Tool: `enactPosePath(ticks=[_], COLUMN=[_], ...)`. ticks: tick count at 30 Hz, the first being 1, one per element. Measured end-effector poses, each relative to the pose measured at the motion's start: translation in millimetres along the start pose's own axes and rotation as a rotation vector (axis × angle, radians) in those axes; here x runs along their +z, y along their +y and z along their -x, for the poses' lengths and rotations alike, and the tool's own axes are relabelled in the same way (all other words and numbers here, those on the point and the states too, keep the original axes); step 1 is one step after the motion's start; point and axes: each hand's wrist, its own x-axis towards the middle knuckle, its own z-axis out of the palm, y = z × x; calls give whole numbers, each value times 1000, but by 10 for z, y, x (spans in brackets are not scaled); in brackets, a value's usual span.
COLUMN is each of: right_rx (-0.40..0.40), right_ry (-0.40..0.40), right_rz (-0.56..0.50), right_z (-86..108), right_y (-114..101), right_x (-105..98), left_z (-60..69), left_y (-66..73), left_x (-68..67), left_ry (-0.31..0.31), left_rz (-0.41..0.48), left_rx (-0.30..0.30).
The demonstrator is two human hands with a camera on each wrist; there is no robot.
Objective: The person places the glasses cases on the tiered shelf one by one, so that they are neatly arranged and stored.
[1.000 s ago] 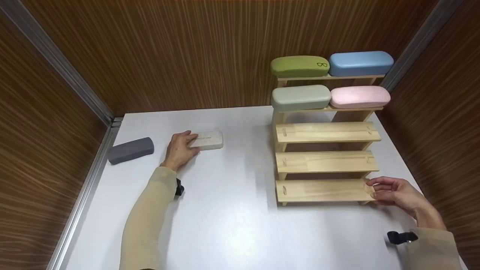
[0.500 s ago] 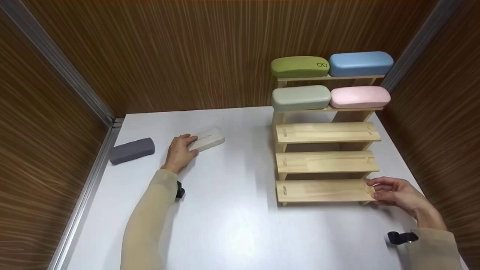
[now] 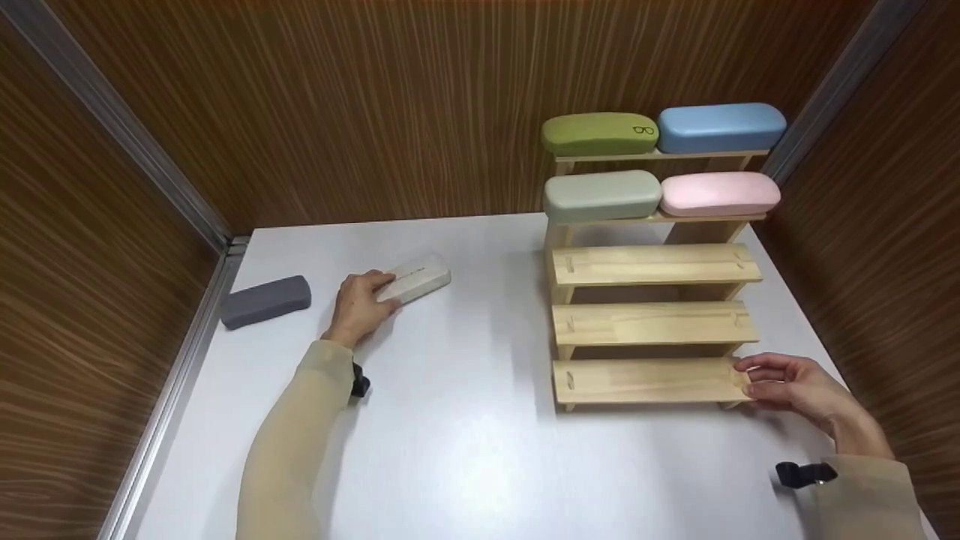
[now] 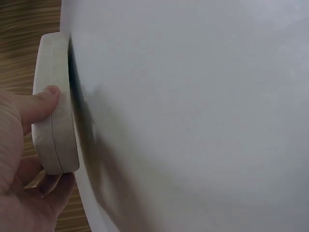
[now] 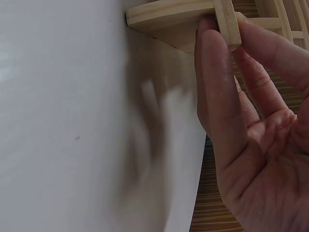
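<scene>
My left hand (image 3: pixel 360 306) grips the near-left end of an off-white glasses case (image 3: pixel 424 279), which lies at a slant on the white table. In the left wrist view the thumb of my left hand (image 4: pixel 21 145) presses the side of the case (image 4: pixel 58 130), with fingers round its far side. At the right, my right hand (image 3: pixel 806 394) pinches the right end of the lowest shelf board (image 3: pixel 645 381) of a wooden rack. The right wrist view shows my right hand (image 5: pixel 260 121) with finger and thumb on either side of the board's end (image 5: pixel 228 24).
A dark grey case (image 3: pixel 266 301) lies on the table (image 3: pixel 450 450) at the left. On the rack's upper tiers sit a green case (image 3: pixel 600 133), a blue one (image 3: pixel 721 127), a grey-green one (image 3: pixel 602 196) and a pink one (image 3: pixel 720 193). Wood-grained panels (image 3: pixel 375 112) surround the table.
The off-white case has turned so that its far right end points more towards the back, with my left hand still on it. My right hand has stayed on the lowest board.
</scene>
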Motion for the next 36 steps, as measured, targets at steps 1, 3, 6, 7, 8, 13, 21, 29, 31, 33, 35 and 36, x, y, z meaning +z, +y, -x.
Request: enactPosePath(ticks=[1, 3, 6, 7, 8, 13, 21, 29, 31, 33, 35, 36], right_rx=[1, 2, 3, 2, 3, 3, -1, -19, -23, -26, -27, -27], right_ry=[0, -2, 0, 1, 3, 2, -21, -19, -24, -32, -45, -51], right_rz=[3, 6, 5, 6, 9, 8, -7, -18, -24, -31, -58, -70], right_z=[2, 8, 19, 21, 23, 29, 20, 17, 17, 20, 20, 21], right_y=[2, 3, -8, -8, -11, -7, -1, 4, 1, 1, -1, -2], right_x=[-3, -6, 13, 16, 22, 30, 13, 2, 3, 3, 4, 4], left_z=[6, 15, 31, 37, 46, 103, 177, 253, 275, 295, 317, 325], left_y=[8, 24, 47, 56, 67, 166, 430, 734, 805, 876, 949, 986], left_x=[-13, -36, -66, -75, -82, -127, -187, -219, -225, -233, -250, -258], left_ry=[-4, -11, -11, -9, -5, -1, 0, 14, 20, 28, 37, 41], left_rz=[2, 4, -2, -6, -8, -8, 3, -4, -9, -11, -17, -15], left_rx=[1, -1, 5, 9, 14, 28, 89, 163, 177, 194, 217, 228])
